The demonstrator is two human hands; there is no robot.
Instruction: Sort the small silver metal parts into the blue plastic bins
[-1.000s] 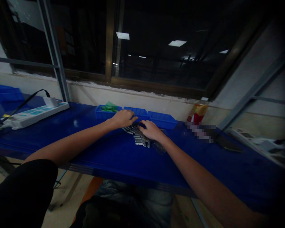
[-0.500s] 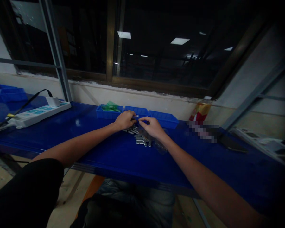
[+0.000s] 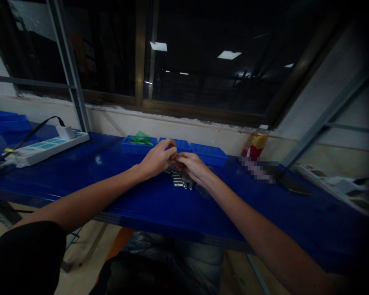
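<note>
Both my hands meet above a heap of small grey metal parts (image 3: 181,180) on the blue table (image 3: 135,200). My left hand (image 3: 156,159) is lifted off the table with its fingers pinched together at the fingertips of my right hand (image 3: 190,165), whose fingers are also curled closed. What the fingers pinch is too small and dark to name. A clear plastic bag (image 3: 203,190) lies under my right wrist. Just behind the hands stand three shallow blue trays (image 3: 209,152) in a row.
The left tray holds green pieces (image 3: 140,139). A white power strip (image 3: 39,148) with a plugged-in adapter lies at the left, blue bins (image 3: 6,122) beyond it. A red and yellow packet (image 3: 256,146) leans on the wall at the right. A dark window fills the back.
Both hands lay on the heap of parts a second ago. They have since risen and come together, fingertips pinched against each other above the heap.
</note>
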